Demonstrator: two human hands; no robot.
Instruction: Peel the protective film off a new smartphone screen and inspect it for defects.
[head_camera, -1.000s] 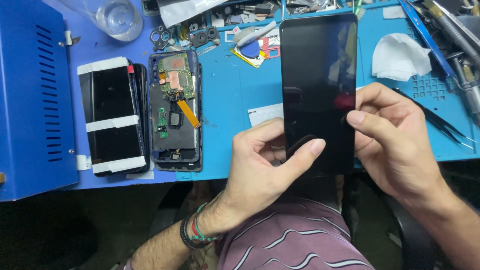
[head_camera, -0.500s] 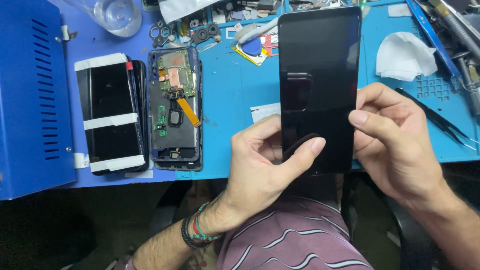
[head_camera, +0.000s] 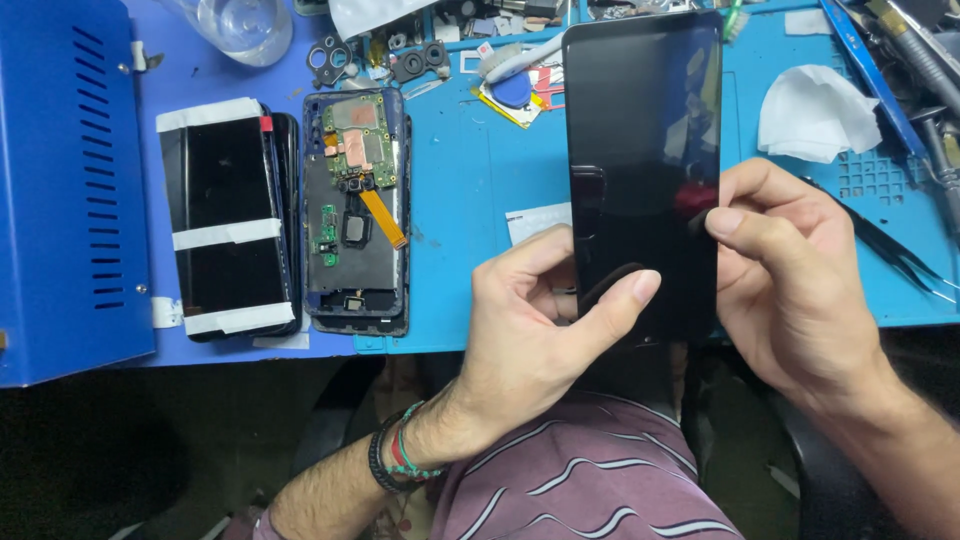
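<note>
I hold a black glossy phone screen panel upright over the blue work mat. My left hand grips its lower left edge, thumb pressed on the glass near the bottom. My right hand holds the right edge, thumb tip on the screen face. To the left on the mat lies an opened phone body with a green circuit board and an orange ribbon cable showing. Beside it rests another black screen banded with white tape.
A blue metal box stands at the far left. A white tissue and black tweezers lie at right, with tools at the top right corner. Small parts and a clear glass crowd the back edge.
The screen panel and both hands stay almost in place; the view has shifted slightly, and my thumbs keep the same grip on the glass.
</note>
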